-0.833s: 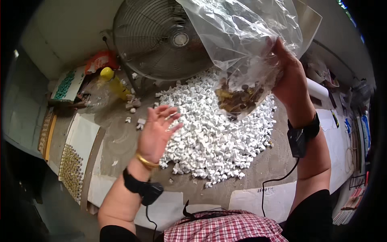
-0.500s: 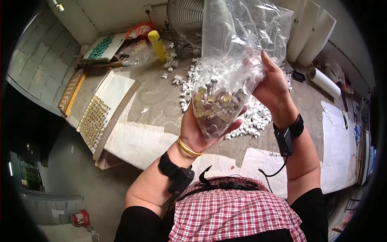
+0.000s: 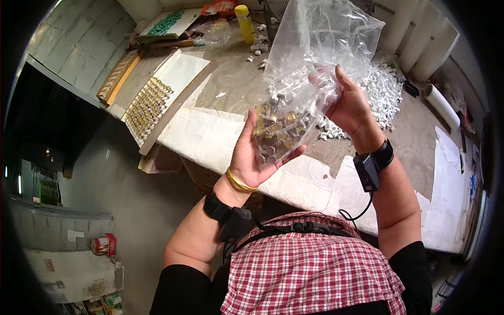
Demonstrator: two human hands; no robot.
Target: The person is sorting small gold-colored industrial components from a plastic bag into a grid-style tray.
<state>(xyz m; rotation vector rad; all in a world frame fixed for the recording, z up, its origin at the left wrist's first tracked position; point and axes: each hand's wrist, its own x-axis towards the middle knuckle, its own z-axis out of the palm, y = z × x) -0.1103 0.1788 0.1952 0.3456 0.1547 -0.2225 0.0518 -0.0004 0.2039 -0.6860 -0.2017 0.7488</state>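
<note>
Left hand (image 3: pixel 252 155) cupped palm-up under the bottom of a clear plastic bag (image 3: pixel 310 68), fingers spread open and cradling the small brass-coloured parts (image 3: pixel 275 136) gathered at the bag's low end. Right hand (image 3: pixel 346 102) closed on the bag's side higher up, thumb and fingers pinching the film, bag raised above the near edge of the workbench (image 3: pixel 231 89). Beyond the bag, on the bench, a heap of small white pieces (image 3: pixel 380 86). Farther left, a tilted board with rows of small brass parts (image 3: pixel 149 105), a yellow bottle (image 3: pixel 244 23) at the back. White rolls (image 3: pixel 420 37) standing at the far right. Grey concrete floor (image 3: pixel 126 184) below the bench.
</note>
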